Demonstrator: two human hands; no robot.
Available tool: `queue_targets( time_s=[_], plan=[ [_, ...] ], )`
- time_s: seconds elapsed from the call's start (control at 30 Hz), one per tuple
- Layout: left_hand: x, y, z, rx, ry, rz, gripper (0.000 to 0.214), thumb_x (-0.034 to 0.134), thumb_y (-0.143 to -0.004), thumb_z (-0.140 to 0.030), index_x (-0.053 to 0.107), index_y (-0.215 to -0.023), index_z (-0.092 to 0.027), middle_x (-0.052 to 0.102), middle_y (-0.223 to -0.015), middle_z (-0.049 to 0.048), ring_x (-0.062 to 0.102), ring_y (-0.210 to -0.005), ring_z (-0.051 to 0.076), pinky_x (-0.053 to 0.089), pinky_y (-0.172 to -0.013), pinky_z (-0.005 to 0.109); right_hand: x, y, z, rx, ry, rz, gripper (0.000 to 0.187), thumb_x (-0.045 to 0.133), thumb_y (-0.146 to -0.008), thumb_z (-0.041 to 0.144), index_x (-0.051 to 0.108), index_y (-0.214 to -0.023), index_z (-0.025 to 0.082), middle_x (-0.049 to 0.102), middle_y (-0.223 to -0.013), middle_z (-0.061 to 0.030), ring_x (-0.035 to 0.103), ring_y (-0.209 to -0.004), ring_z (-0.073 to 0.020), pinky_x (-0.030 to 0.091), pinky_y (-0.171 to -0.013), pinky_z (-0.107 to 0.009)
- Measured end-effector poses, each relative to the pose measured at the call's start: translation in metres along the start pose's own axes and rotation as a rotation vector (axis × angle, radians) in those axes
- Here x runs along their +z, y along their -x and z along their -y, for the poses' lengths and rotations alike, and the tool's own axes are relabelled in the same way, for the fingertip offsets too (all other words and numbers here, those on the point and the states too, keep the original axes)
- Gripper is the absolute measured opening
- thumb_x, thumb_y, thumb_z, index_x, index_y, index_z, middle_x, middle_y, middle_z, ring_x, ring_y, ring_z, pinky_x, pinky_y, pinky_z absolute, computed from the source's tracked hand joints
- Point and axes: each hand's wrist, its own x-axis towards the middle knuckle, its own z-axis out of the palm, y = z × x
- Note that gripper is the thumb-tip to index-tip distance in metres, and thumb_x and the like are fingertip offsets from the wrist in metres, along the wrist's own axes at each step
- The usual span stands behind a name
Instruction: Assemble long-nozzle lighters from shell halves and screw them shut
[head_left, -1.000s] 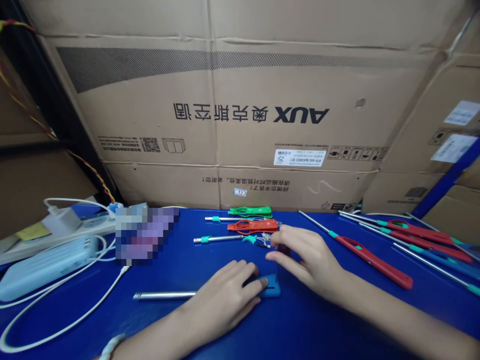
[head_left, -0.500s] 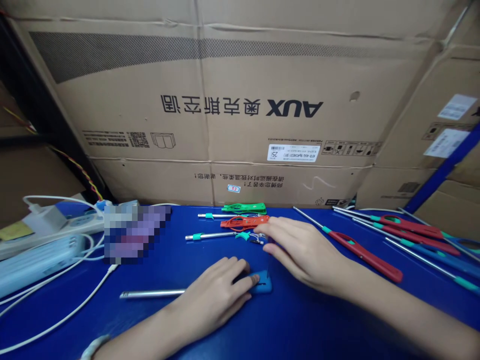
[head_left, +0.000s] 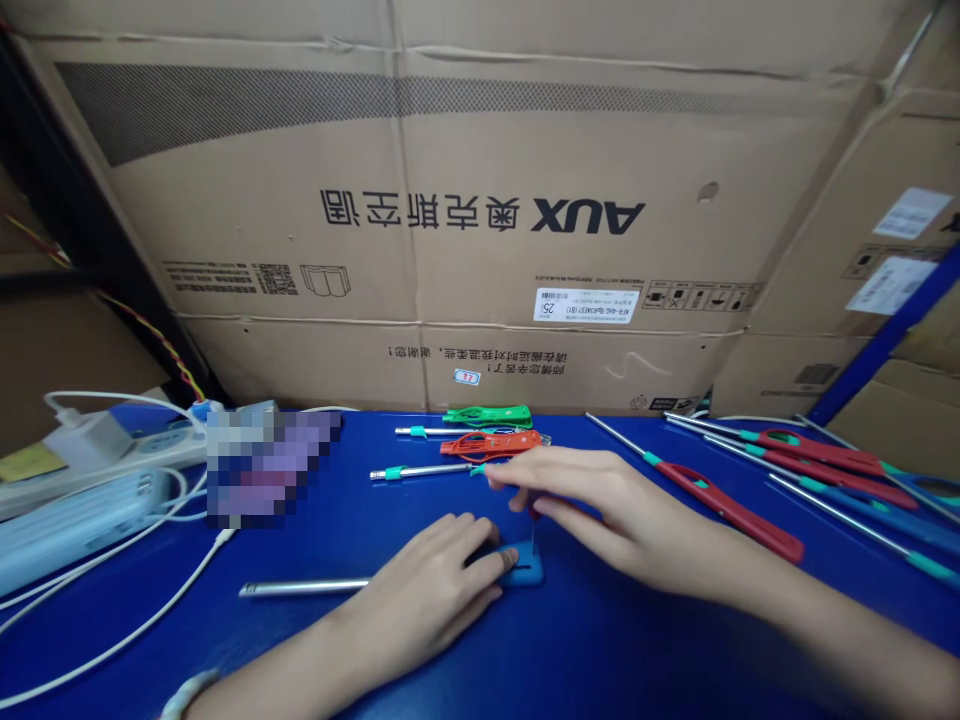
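Observation:
A long-necked blue lighter [head_left: 531, 574] lies flat on the blue table, its metal tube [head_left: 307, 588] pointing left. My left hand [head_left: 442, 580] is closed over its body and presses it down, covering most of it. In my right hand [head_left: 592, 500] is a small screwdriver [head_left: 534, 530], held upright; its thin shaft meets the lighter's right end. The fingers hide most of its dark red handle. Just beyond this hand lie an orange-red lighter shell [head_left: 495, 443] and a metal tube with a green piece [head_left: 420, 472].
A green lighter shell [head_left: 491, 416] lies farther back. Several long lighters, among them a red one [head_left: 727, 510], are spread at right. At left are a power strip [head_left: 150, 447], a light-blue power bank [head_left: 90, 525] and white cables [head_left: 142, 640]. A cardboard sheet [head_left: 480, 130] stands behind.
My right hand has shifted slightly, its fingers now stretching farther left over the screwdriver's handle. My left hand and the blue lighter have stayed in place.

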Motion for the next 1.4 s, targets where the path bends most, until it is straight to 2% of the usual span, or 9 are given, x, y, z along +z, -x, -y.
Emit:
queue_targets(
  time_s=[0.2, 0.37, 0.47, 0.67, 0.83, 0.9, 1.07, 1.23, 1.4],
  plan=[
    [0.002, 0.001, 0.0, 0.008, -0.054, -0.062, 0.025, 0.041, -0.099, -0.024, 0.056, -0.118, -0.02, 0.058, -0.1, 0.0092, 0.058, -0.09, 0.024, 0.051, -0.081, 0.042, 0.016, 0.001, 0.0, -0.177, 0.423, -0.227, 0.022, 0.047, -0.097, 0.025, 0.067, -0.091, 0.014, 0.065, -0.072, -0.0077, 0.063, -0.066, -0.0188, 0.048, -0.062, -0.03],
    [0.0, 0.0, 0.0, 0.01, -0.028, -0.048, 0.025, 0.039, -0.099, -0.024, 0.056, -0.117, -0.02, 0.058, -0.1, 0.0087, 0.057, -0.087, 0.022, 0.051, -0.078, 0.037, 0.008, 0.0, 0.006, -0.048, 0.095, -0.124, 0.025, 0.04, -0.096, 0.014, 0.06, -0.111, 0.016, 0.067, -0.109, -0.0108, 0.063, -0.103, -0.0205, 0.051, -0.087, -0.032],
    [-0.001, -0.001, -0.001, 0.003, -0.014, -0.02, 0.025, 0.041, -0.099, -0.023, 0.055, -0.119, -0.019, 0.057, -0.102, 0.0094, 0.056, -0.09, 0.022, 0.051, -0.078, 0.036, 0.004, -0.001, 0.004, 0.032, -0.078, -0.05, 0.025, 0.043, -0.095, 0.011, 0.059, -0.112, 0.02, 0.068, -0.107, -0.0056, 0.064, -0.1, -0.0161, 0.051, -0.088, -0.028],
    [-0.002, -0.001, -0.001, 0.005, -0.019, -0.014, 0.024, 0.043, -0.098, -0.021, 0.054, -0.119, -0.019, 0.057, -0.105, 0.0096, 0.056, -0.089, 0.022, 0.051, -0.077, 0.036, 0.016, 0.0, -0.008, -0.064, 0.374, -0.192, 0.024, 0.042, -0.098, 0.022, 0.064, -0.092, 0.013, 0.067, -0.085, -0.0128, 0.066, -0.079, -0.0234, 0.054, -0.069, -0.034],
    [-0.002, -0.001, 0.0, -0.004, -0.011, 0.002, 0.025, 0.042, -0.098, -0.021, 0.054, -0.12, -0.019, 0.057, -0.106, 0.0105, 0.057, -0.093, 0.024, 0.051, -0.081, 0.041, 0.005, -0.002, -0.003, -0.026, 0.058, -0.038, 0.031, 0.037, -0.095, 0.008, 0.054, -0.12, 0.016, 0.061, -0.119, -0.0106, 0.057, -0.114, -0.0181, 0.049, -0.094, -0.03],
    [-0.002, 0.0, 0.0, -0.007, -0.007, 0.011, 0.025, 0.042, -0.098, -0.021, 0.053, -0.121, -0.018, 0.057, -0.108, 0.0111, 0.057, -0.094, 0.024, 0.051, -0.081, 0.041, 0.004, -0.001, -0.001, -0.001, 0.021, -0.021, 0.028, 0.04, -0.095, 0.008, 0.056, -0.117, 0.017, 0.065, -0.112, -0.0084, 0.061, -0.105, -0.0164, 0.051, -0.089, -0.027],
    [0.0, 0.0, 0.0, -0.01, -0.009, 0.005, 0.026, 0.046, -0.096, -0.02, 0.053, -0.121, -0.019, 0.057, -0.108, 0.0107, 0.057, -0.092, 0.024, 0.051, -0.08, 0.04, 0.012, 0.0, -0.002, -0.081, 0.387, -0.115, 0.024, 0.042, -0.097, 0.021, 0.062, -0.103, 0.01, 0.067, -0.094, -0.0152, 0.064, -0.089, -0.0269, 0.053, -0.078, -0.042],
    [0.001, 0.0, 0.001, -0.007, -0.017, 0.005, 0.025, 0.047, -0.096, -0.02, 0.054, -0.12, -0.019, 0.057, -0.106, 0.0095, 0.057, -0.093, 0.024, 0.051, -0.081, 0.041, 0.004, 0.0, 0.008, -0.05, 0.121, 0.041, 0.035, 0.037, -0.095, 0.008, 0.05, -0.127, 0.011, 0.062, -0.119, -0.0123, 0.058, -0.111, -0.019, 0.05, -0.092, -0.03],
    [0.001, 0.001, 0.001, -0.002, -0.025, -0.013, 0.025, 0.046, -0.096, -0.021, 0.054, -0.12, -0.019, 0.057, -0.107, 0.0095, 0.057, -0.093, 0.024, 0.051, -0.082, 0.042, 0.012, 0.001, 0.003, -0.047, 0.287, -0.078, 0.026, 0.038, -0.098, 0.016, 0.062, -0.1, 0.01, 0.068, -0.092, -0.0138, 0.066, -0.081, -0.0231, 0.056, -0.07, -0.035]
  ],
)
